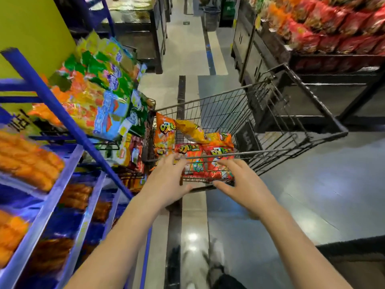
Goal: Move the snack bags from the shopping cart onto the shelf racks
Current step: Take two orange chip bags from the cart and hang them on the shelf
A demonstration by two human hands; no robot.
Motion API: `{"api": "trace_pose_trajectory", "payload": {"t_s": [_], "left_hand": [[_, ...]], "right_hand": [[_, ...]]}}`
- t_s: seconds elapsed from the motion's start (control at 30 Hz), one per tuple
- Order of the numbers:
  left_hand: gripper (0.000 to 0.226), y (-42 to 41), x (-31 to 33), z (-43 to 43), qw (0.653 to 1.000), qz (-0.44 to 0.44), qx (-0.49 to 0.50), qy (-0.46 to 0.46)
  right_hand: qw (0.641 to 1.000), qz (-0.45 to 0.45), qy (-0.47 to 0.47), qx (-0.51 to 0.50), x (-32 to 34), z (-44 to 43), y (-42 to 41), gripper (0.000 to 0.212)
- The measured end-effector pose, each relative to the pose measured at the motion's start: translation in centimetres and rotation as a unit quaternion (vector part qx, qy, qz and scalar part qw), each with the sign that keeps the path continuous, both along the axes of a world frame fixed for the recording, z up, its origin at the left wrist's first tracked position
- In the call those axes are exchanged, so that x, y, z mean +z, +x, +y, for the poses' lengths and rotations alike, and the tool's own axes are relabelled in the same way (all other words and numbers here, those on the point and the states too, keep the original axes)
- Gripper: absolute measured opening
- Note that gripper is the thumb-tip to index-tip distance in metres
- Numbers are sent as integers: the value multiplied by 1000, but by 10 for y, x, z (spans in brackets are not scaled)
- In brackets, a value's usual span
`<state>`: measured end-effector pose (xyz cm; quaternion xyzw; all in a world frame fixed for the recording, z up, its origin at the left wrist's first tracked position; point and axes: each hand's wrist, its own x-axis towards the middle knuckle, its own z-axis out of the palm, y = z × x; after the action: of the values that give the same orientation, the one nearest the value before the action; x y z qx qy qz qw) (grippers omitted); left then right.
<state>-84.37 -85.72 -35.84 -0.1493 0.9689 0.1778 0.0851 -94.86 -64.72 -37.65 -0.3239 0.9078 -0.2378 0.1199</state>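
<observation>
Both my hands are spread wide with loose, straight fingers and grip nothing. My left hand (166,180) reaches to the near rim of the grey wire-mesh shopping cart (227,113), though I cannot tell if the fingertips touch the wire, and my right hand (239,182) is just beside it. Past my fingertips, 2 glossy red crinkled snack bags (194,163) lie flat side by side at the cart's near end. Behind them an orange foil bag (164,132) stands upright against the left wall, with a puffy yellow bag (191,130) tilted beside it. The slanted blue metal shelf rack (52,105) on my left carries shiny green and orange packets (100,84).
</observation>
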Motion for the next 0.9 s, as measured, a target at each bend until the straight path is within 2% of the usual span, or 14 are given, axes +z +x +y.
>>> {"api": "trace_pose_trajectory", "payload": {"t_s": [0.23,0.53,0.63,0.9], "left_hand": [[74,-90,-29,-63,998,-32,49,11],[75,-220,-80,-138,990,-101,101,11],[76,-238,-89,-156,985,-104,134,36],[77,-243,-132,-197,960,-192,192,72]], "right_hand": [[999,-19,-17,42,-30,-70,-108,67],[989,-79,34,118,-72,-158,-261,66],[982,-99,67,147,-83,-181,-289,67],[966,-175,84,169,-124,-229,-317,69]]}}
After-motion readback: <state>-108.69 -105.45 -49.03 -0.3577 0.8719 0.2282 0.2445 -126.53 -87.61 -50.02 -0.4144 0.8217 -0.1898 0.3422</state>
